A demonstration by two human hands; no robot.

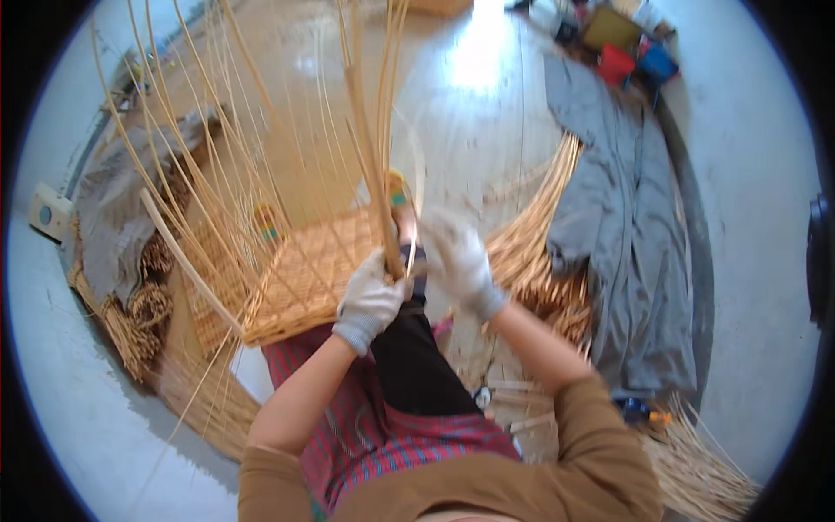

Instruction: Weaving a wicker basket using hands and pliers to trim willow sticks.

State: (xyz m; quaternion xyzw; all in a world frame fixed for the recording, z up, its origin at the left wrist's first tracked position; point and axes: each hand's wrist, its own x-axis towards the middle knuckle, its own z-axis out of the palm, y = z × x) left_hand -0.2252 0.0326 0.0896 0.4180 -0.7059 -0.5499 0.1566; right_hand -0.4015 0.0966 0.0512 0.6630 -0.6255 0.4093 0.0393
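Left hand (374,298) grips the wicker basket's (313,271) corner stake (380,193). Right hand (458,261) blurs just beside it; can't tell its grip.

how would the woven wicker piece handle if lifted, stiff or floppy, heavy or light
The woven wicker piece looks likely stiff, given its close weave and flat face. It's probably light for its size, being woven from thin strands. Its long upright rods may sway, since they're slender and some bow.
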